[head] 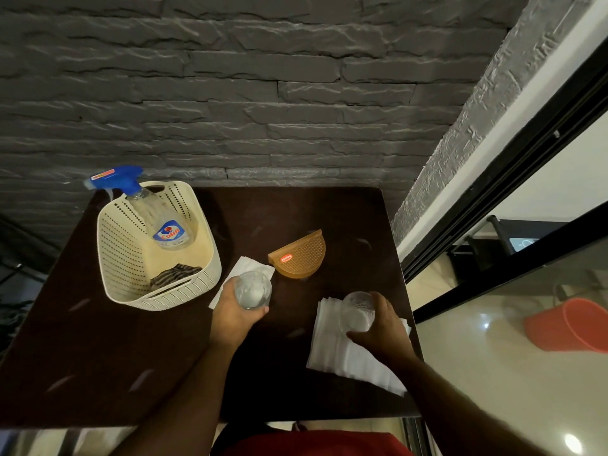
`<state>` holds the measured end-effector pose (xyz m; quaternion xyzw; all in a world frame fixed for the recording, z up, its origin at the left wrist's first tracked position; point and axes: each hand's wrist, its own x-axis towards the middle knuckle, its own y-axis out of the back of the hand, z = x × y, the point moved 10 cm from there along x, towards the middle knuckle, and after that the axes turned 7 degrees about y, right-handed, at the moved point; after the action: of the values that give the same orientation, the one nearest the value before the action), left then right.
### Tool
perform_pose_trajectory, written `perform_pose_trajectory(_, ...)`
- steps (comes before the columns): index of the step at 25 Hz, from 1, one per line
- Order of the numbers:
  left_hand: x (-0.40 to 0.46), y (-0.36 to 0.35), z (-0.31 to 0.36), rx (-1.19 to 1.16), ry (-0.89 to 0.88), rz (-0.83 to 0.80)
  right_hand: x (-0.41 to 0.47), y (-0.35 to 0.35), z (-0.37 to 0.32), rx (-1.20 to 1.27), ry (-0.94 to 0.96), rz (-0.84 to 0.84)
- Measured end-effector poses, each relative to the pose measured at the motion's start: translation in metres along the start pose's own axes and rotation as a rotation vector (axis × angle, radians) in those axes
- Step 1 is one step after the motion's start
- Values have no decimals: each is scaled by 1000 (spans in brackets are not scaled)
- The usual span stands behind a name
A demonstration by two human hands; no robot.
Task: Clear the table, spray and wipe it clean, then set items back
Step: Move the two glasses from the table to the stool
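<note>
Leftmost, the basket [158, 245] holds the spray bottle [166, 222]. Your left hand [238, 311] grasps one glass [253, 289], your right hand [378, 327] another glass [358, 311] above the napkins [345, 357]. You're seemingly clearing the counter [98, 373]; next, lift both away steadily.

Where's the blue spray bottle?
The spray bottle leans inside the cream basket at the table's far left, near the stone wall, with a striped cloth beside it.

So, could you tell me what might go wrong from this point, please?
Both hands hold glass: the left hand grips one tumbler, the right hand another tumbler, so a slipped grip could break either. The napkin stack overhangs the table's right edge and might slide off.
</note>
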<state>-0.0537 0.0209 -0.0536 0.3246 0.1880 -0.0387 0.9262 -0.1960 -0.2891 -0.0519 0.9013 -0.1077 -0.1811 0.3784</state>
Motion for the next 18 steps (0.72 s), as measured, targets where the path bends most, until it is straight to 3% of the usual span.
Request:
perform_pose_trajectory(9, -37, 47, -4, -162, -65, 121, 8, -10, -87, 49, 203, 86)
perform_pose_trajectory(18, -118, 183, -120, -246, 54, 323, -53, -137, -228, -63, 421, -184)
